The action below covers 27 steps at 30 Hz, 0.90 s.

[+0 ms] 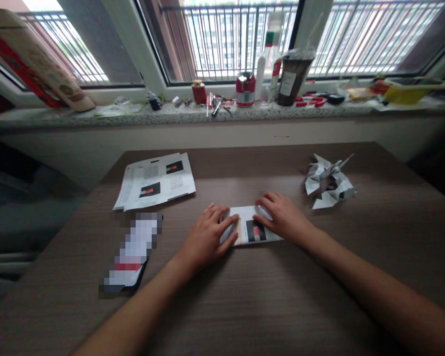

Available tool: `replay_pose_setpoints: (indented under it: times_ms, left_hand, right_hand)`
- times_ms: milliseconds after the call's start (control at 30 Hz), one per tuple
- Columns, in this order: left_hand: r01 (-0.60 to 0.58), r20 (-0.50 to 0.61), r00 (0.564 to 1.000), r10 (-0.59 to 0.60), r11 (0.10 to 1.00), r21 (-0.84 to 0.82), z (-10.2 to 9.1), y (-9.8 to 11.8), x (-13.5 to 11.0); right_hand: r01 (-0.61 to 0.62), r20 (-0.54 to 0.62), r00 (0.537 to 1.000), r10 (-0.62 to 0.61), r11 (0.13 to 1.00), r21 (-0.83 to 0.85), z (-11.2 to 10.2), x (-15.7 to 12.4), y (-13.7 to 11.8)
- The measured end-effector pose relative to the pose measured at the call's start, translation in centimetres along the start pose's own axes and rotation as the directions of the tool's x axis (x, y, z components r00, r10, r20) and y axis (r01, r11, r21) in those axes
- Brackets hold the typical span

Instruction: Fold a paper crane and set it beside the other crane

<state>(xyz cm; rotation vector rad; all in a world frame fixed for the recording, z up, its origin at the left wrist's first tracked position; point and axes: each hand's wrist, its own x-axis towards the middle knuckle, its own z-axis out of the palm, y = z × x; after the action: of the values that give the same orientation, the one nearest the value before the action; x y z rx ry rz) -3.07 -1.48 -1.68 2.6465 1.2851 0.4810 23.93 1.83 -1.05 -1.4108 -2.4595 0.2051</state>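
Observation:
A folded sheet of printed paper [249, 222] lies flat on the brown table in front of me, its long side running left to right. My left hand [211, 231] rests on its left end with the fingers spread. On the right end lies my right hand [280, 215], fingers stretched out over the paper's far edge and top. Both hands press from above and cover the two ends of the sheet. A dark printed picture with a red patch shows between them.
Printed sheets [159, 180] lie at the table's back left, with a phone [133, 252], its screen blurred, nearer me. Folded paper shapes [330, 180] sit at back right. The windowsill [193, 114] holds a red can [245, 89], a lidded drink cup [293, 79] and small tools.

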Motion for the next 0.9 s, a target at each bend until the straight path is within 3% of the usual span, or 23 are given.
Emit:
replay_pose_setpoints:
  times_ms: [200,467,900]
  left_hand:
    - [0.050,-0.016,0.999,-0.052,0.992,-0.117,0.1,-0.8,0.4]
    - [0.183,-0.125,0.970,-0.208,0.965,-0.190,0.2,-2.6,0.6]
    - [0.194,-0.141,0.963,-0.230,0.954,-0.229,0.3,-2.7,1.0]
  right_hand:
    - [-0.007,-0.020,1.000,0.007,1.000,0.007,1.1,0.0,0.5]
    - [0.004,-0.026,1.000,-0.002,0.997,0.073,1.5,-0.1,0.8]
    - [0.028,-0.040,0.999,-0.023,0.993,0.113,1.0,-0.3,2.0]
